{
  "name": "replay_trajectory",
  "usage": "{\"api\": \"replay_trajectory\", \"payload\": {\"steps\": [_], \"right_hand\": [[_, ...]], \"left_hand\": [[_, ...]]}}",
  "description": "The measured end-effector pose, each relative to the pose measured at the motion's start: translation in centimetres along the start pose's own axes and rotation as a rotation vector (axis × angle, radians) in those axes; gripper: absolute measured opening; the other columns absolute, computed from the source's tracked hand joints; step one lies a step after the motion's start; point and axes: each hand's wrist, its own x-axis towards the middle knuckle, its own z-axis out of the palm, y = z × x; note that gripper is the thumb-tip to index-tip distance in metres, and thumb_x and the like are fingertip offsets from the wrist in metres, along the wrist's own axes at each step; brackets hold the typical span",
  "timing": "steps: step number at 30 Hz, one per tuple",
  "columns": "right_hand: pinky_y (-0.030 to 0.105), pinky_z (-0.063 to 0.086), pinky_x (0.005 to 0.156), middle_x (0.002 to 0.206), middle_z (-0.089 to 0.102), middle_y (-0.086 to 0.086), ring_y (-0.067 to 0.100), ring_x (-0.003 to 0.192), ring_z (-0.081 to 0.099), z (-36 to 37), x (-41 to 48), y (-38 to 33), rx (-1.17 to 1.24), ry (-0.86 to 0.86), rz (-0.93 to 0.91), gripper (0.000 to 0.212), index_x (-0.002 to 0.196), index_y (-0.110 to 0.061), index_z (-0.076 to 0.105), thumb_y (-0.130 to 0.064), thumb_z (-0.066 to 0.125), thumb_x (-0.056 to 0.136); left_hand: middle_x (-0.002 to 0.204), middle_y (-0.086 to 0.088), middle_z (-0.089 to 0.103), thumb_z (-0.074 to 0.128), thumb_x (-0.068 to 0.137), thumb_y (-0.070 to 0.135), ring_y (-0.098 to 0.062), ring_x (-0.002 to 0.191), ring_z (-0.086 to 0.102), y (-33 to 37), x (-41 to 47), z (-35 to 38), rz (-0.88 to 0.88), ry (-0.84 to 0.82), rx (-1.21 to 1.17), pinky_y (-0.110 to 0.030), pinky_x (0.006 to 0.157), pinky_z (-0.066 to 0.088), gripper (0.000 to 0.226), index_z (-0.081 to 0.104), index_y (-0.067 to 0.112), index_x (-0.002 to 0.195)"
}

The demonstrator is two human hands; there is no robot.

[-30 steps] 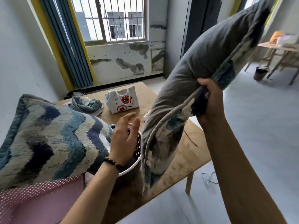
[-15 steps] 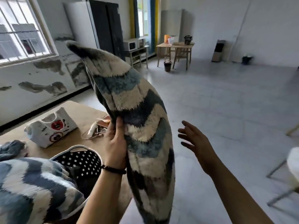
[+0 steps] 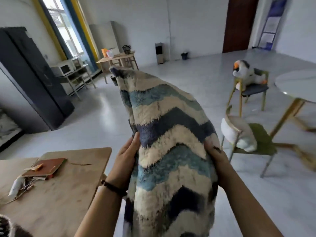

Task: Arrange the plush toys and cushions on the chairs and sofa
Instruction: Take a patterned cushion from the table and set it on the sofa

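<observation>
1. The left hand [image 3: 127, 154] grips the left edge of the zigzag cushion [image 3: 171, 142], thumb laid on the front pile and fingers curled behind it.
2. The right hand [image 3: 216, 161] grips the cushion's right edge, its fingertips pressed into the pile.
3. The cushion stands upright between the two hands, held in the air, one corner pointing up and away and its lower end hanging between the forearms.
4. Left of the cushion and close to the left forearm, the wooden table [image 3: 68, 194] ends in a rounded corner. A brown notebook [image 3: 46, 166] and loose scraps lie on it.
5. Right of the cushion, near the right hand, a green chair [image 3: 261, 142] carries a white plush thing [image 3: 239, 134]. Whether that is a toy or a cushion I cannot tell.
6. Beyond the cushion to the right, a dark-seated chair [image 3: 254, 88] holds a plush toy [image 3: 246, 72], beside a round white table [image 3: 297, 84].
7. Behind the cushion, bare floor [image 3: 106, 117] lies open to the far wall, and a dark cabinet [image 3: 30, 79] stands well to the left.
</observation>
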Motion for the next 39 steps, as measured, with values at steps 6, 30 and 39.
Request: {"api": "replay_trajectory", "payload": {"steps": [6,30,39], "right_hand": [[0.047,0.05,0.108,0.128,0.071,-0.011,0.015,0.122,0.066,-15.9,-1.4,-7.5,-0.094,0.405,-0.313,0.088,0.133,-0.028,0.065,-0.068,0.088,0.058],[0.04,0.06,0.081,0.11,0.071,-0.005,0.01,0.092,0.073,-61.8,0.5,-30.8,-0.24,1.385,-0.509,0.074,0.122,-0.031,0.054,-0.045,0.087,0.056],[0.048,0.057,0.092,0.107,0.064,-0.01,0.011,0.093,0.065,-86.5,-4.2,-36.6,-0.052,1.786,-0.556,0.071,0.124,-0.023,0.051,-0.025,0.091,0.066]], "left_hand": [[0.152,0.009,0.049,0.043,0.086,0.081,-0.014,0.138,0.048,-5.3,6.5,17.0,-0.028,0.071,0.199,-0.044,0.118,0.035,0.071,0.056,0.036,0.14],[0.12,0.02,0.068,0.047,0.106,0.031,0.004,0.112,0.062,-19.5,25.7,84.4,-0.132,-0.715,0.01,-0.029,0.101,0.047,0.023,0.065,0.039,0.117],[0.098,0.001,0.07,0.051,0.104,0.02,-0.016,0.094,0.065,-26.4,19.5,115.5,-0.109,-1.071,-0.004,-0.029,0.083,0.056,0.015,0.065,0.016,0.106]]}}
